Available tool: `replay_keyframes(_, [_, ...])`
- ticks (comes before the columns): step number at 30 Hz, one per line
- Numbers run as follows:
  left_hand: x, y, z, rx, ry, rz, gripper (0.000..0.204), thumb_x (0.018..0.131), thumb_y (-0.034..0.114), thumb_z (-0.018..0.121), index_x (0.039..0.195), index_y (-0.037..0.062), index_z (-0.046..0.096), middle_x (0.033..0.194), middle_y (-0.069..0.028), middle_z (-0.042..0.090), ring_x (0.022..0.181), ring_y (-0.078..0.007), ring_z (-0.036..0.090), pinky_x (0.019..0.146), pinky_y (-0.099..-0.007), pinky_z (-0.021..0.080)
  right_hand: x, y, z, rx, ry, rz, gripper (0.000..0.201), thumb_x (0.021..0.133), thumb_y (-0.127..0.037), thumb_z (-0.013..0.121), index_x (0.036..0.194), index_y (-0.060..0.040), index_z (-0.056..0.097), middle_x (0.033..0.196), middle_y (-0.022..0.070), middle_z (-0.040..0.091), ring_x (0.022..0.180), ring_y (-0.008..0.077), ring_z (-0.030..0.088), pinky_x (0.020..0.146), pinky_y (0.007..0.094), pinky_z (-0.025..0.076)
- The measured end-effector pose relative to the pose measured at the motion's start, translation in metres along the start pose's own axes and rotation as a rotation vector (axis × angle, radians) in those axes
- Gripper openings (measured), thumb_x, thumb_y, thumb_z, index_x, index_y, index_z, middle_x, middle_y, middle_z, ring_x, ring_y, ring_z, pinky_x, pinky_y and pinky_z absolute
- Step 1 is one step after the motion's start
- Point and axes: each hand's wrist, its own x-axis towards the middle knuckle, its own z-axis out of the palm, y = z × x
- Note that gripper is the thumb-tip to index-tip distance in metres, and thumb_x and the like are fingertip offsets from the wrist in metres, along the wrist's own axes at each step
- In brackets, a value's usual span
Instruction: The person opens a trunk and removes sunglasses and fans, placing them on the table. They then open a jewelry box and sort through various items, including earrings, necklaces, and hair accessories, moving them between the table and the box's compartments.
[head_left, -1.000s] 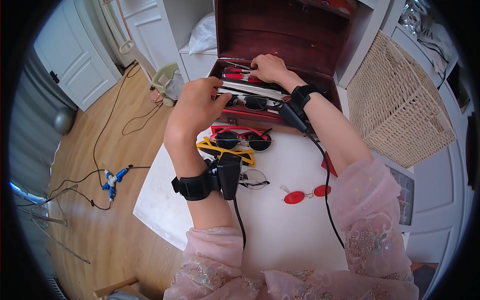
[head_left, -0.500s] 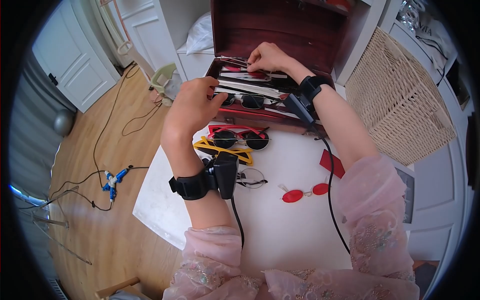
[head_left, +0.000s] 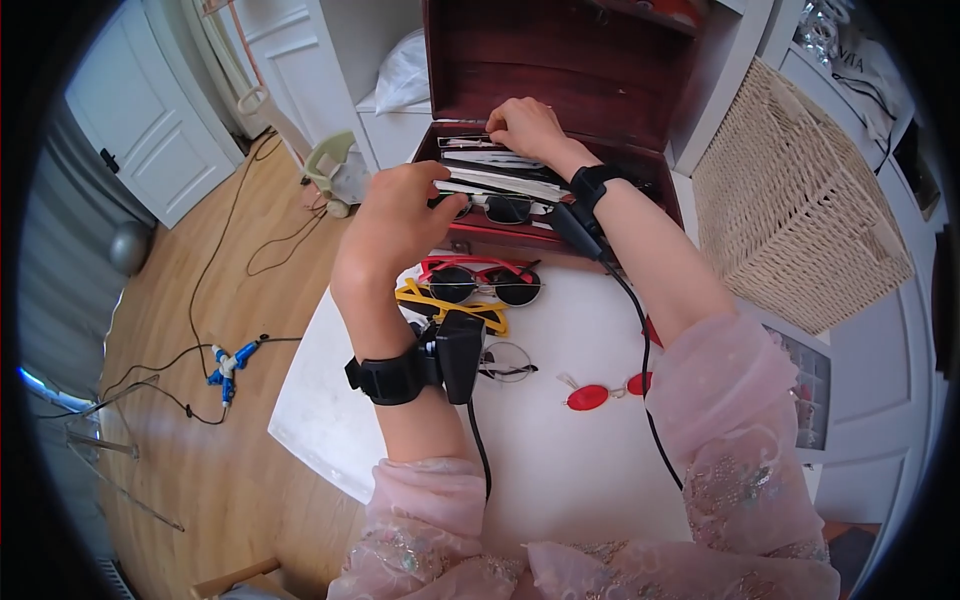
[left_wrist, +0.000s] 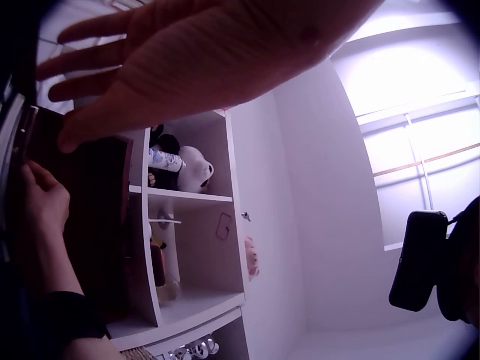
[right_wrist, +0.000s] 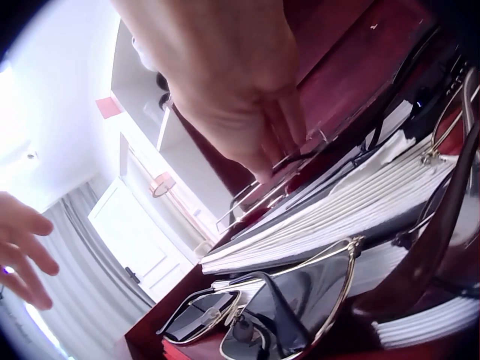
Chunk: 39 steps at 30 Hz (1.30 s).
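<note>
My right hand [head_left: 530, 130] reaches into the back of an open dark red wooden box [head_left: 470, 246], pinching thin wire-rimmed glasses [right_wrist: 226, 217] at the box's back wall. Its fingers partly cover them. In front of that hand lie white-paged books or stacked cards [right_wrist: 337, 202] and metal-framed sunglasses [right_wrist: 300, 300]. My left hand [head_left: 395, 215] hovers over the box's left front with loosely spread fingers and holds nothing. Close to its thumb are the dark lenses [head_left: 508, 209] of those sunglasses.
On the white table [head_left: 580, 470] lie red-framed sunglasses [head_left: 520, 268], yellow-framed sunglasses [head_left: 490, 318], round clear glasses [head_left: 512, 362] and red-lensed glasses [head_left: 587, 398]. A woven basket [head_left: 800, 200] stands right of the box. Black cables [head_left: 640, 330] trail from both wrists.
My right hand rose a little with glasses, then moved left against the back of the box. Red lenses seen under it earlier no longer show in the head view. My left hand has barely moved.
</note>
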Motion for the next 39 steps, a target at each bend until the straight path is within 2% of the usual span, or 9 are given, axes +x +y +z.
replay_keyframes(2, [0.001, -0.004, 0.001, 0.021, 0.012, 0.008, 0.033, 0.075, 0.016, 0.068, 0.101, -0.0047, 0.064, 0.08, -0.0218, 0.064, 0.074, -0.0325, 0.064, 0.069, -0.037, 0.05, 0.001, -0.001, 0.005, 0.013, 0.061, -0.006, 0.017, 0.072, -0.015, 0.068, 0.088, -0.0124, 0.072, 0.086, 0.011, 0.069, 0.087, 0.0278, 0.065, 0.078, 0.0401, 0.051])
replay_keyframes(9, [0.002, -0.003, 0.001, 0.106, -0.022, 0.001, 0.033, 0.08, 0.017, 0.065, 0.106, -0.0031, 0.062, 0.089, -0.0172, 0.067, 0.075, -0.024, 0.067, 0.068, -0.0329, 0.051, -0.008, 0.005, -0.002, -0.103, -0.067, 0.041, 0.025, 0.076, -0.013, 0.064, 0.099, -0.0115, 0.07, 0.094, 0.0112, 0.068, 0.092, 0.028, 0.064, 0.082, 0.0407, 0.05])
replay_keyframes(12, [0.001, -0.004, 0.002, 0.034, 0.005, 0.009, 0.034, 0.076, 0.016, 0.068, 0.102, -0.0039, 0.064, 0.082, -0.0227, 0.065, 0.075, -0.0329, 0.065, 0.07, -0.0369, 0.05, -0.009, 0.007, 0.004, -0.072, -0.103, -0.019, 0.032, 0.077, -0.007, 0.058, 0.106, -0.014, 0.068, 0.101, 0.013, 0.066, 0.098, 0.0294, 0.062, 0.085, 0.0412, 0.049])
replay_keyframes(17, [0.001, -0.012, 0.003, 0.051, 0.033, 0.062, 0.034, 0.076, 0.017, 0.068, 0.103, -0.0043, 0.063, 0.083, -0.0222, 0.065, 0.074, -0.0321, 0.065, 0.07, -0.0362, 0.051, -0.005, 0.002, 0.011, -0.099, -0.158, -0.086, 0.045, 0.08, -0.008, 0.057, 0.124, -0.012, 0.055, 0.118, 0.0138, 0.059, 0.108, 0.0321, 0.056, 0.092, 0.0427, 0.046])
replay_keyframes(20, [0.0, -0.011, 0.001, 0.037, 0.017, 0.047, 0.034, 0.077, 0.017, 0.067, 0.103, -0.0047, 0.063, 0.084, -0.0217, 0.066, 0.076, -0.0305, 0.066, 0.07, -0.0357, 0.051, -0.014, -0.008, -0.01, -0.164, -0.105, -0.162, 0.04, 0.08, -0.012, 0.058, 0.12, -0.012, 0.058, 0.114, 0.0129, 0.061, 0.107, 0.032, 0.056, 0.089, 0.044, 0.047])
replay_keyframes(27, [0.0, -0.01, -0.001, 0.033, 0.006, 0.021, 0.035, 0.078, 0.018, 0.067, 0.104, -0.0046, 0.063, 0.086, -0.0205, 0.067, 0.078, -0.0285, 0.067, 0.07, -0.0341, 0.051, -0.051, -0.035, -0.069, -0.094, -0.21, -0.235, 0.018, 0.076, -0.013, 0.061, 0.091, -0.0069, 0.069, 0.083, 0.0104, 0.068, 0.08, 0.0271, 0.065, 0.074, 0.0372, 0.051])
replay_keyframes(30, [0.001, -0.013, -0.002, 0.034, 0.008, 0.02, 0.036, 0.078, 0.018, 0.067, 0.104, -0.0049, 0.063, 0.087, -0.0204, 0.067, 0.078, -0.0286, 0.066, 0.07, -0.0337, 0.051, -0.085, -0.055, -0.082, -0.023, -0.4, -0.333, 0.012, 0.075, -0.013, 0.062, 0.08, -0.006, 0.069, 0.073, 0.0084, 0.067, 0.075, 0.0257, 0.065, 0.069, 0.036, 0.051])
replay_keyframes(34, [0.0, -0.011, -0.003, 0.044, 0.017, 0.021, 0.036, 0.078, 0.018, 0.067, 0.104, -0.0052, 0.063, 0.087, -0.0205, 0.067, 0.077, -0.0285, 0.066, 0.069, -0.0335, 0.051, -0.123, -0.078, -0.073, -0.029, -0.557, -0.396, 0.014, 0.072, -0.016, 0.068, 0.079, -0.0038, 0.068, 0.07, 0.0111, 0.065, 0.073, 0.0277, 0.063, 0.065, 0.0388, 0.049])
replay_keyframes(39, [0.0, -0.01, -0.004, 0.044, 0.004, 0.012, 0.035, 0.078, 0.018, 0.067, 0.104, -0.0046, 0.063, 0.086, -0.0202, 0.067, 0.075, -0.0281, 0.066, 0.068, -0.0333, 0.051, -0.136, -0.086, -0.047, -0.157, -0.474, -0.489, 0.014, 0.07, -0.015, 0.07, 0.074, -0.0012, 0.067, 0.068, 0.0141, 0.062, 0.07, 0.0309, 0.063, 0.063, 0.0403, 0.049])
